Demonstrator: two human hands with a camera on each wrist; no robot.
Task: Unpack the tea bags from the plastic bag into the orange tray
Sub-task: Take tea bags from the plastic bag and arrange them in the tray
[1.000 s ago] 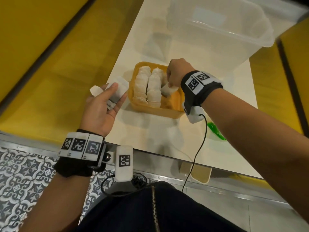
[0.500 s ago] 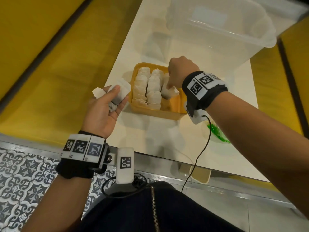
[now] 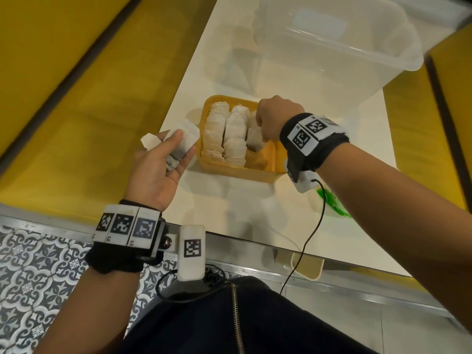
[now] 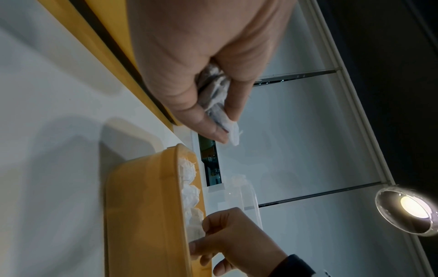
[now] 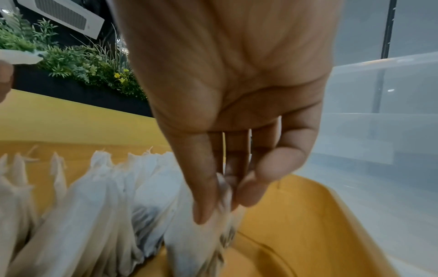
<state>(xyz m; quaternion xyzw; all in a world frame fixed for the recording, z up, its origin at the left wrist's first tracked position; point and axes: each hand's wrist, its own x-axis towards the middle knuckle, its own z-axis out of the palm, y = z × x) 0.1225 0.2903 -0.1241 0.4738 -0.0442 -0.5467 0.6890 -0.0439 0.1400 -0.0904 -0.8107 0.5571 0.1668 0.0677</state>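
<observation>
The orange tray (image 3: 270,159) sits mid-table with two rows of white tea bags (image 3: 224,131) standing on edge. My right hand (image 3: 260,134) reaches into the tray and pinches one tea bag (image 5: 201,241) between thumb and fingers, setting it beside the second row. My left hand (image 3: 173,149), just left of the tray, holds several more tea bags (image 3: 178,141) under its thumb. The left wrist view shows those bags (image 4: 218,105) pinched and the tray's wall (image 4: 142,206). The plastic bag (image 3: 329,203), with green on it, lies under my right forearm.
A large clear plastic tub (image 3: 332,47) stands behind the tray at the back of the white table (image 3: 229,200). Yellow benches (image 3: 76,85) flank the table on both sides. A cable (image 3: 306,241) hangs from my right wrist over the table's near edge.
My right hand has stayed in the tray, shifting its tea bag a little lower beside the rows. The left hand has kept its bags, almost still.
</observation>
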